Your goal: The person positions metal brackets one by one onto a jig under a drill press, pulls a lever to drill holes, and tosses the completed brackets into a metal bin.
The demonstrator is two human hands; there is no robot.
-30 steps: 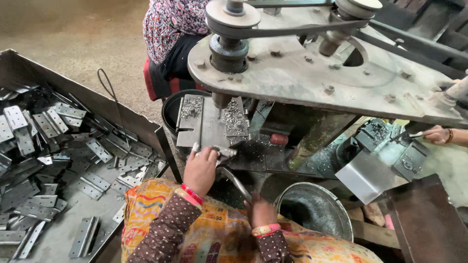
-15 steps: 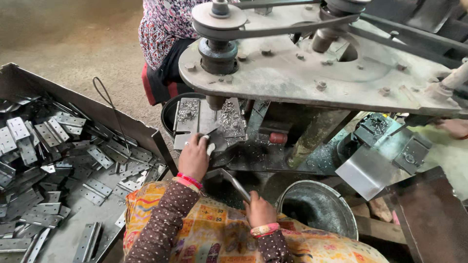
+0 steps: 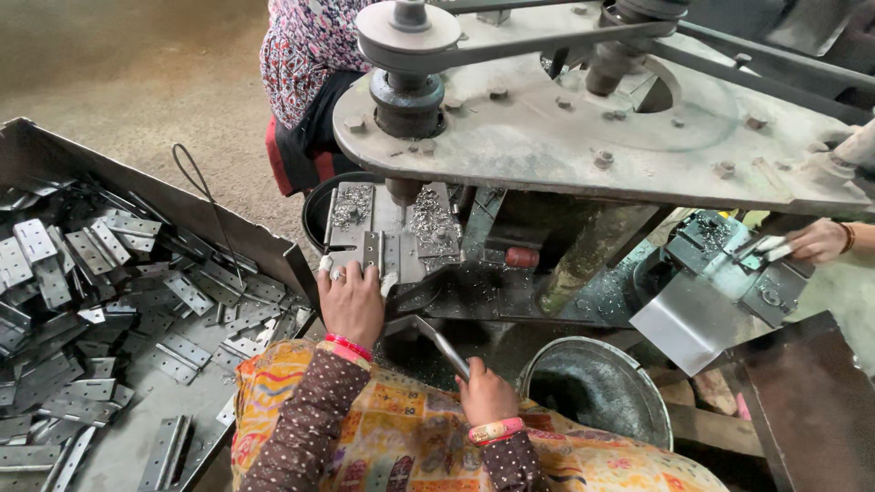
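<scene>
Dull grey flat metal hinge plates (image 3: pixel 137 301) fill the grey sheet-metal tray (image 3: pixel 55 155); brown dotted sleeves (image 3: pixel 305 428) with red and gold bangles (image 3: pixel 349 347) lie over an orange patterned cloth (image 3: pixel 410 437).

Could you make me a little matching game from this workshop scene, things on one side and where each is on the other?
Things:
1. left hand
2. right hand
3. metal bucket
4. loose hinges

Places:
A. heaped in the tray on the left
B. gripping the bent lever handle
C. on the machine's small table, holding a hinge under the spindle
D. on the floor to the right of the lap

Pairs: 1-C, 2-B, 3-D, 4-A
</scene>
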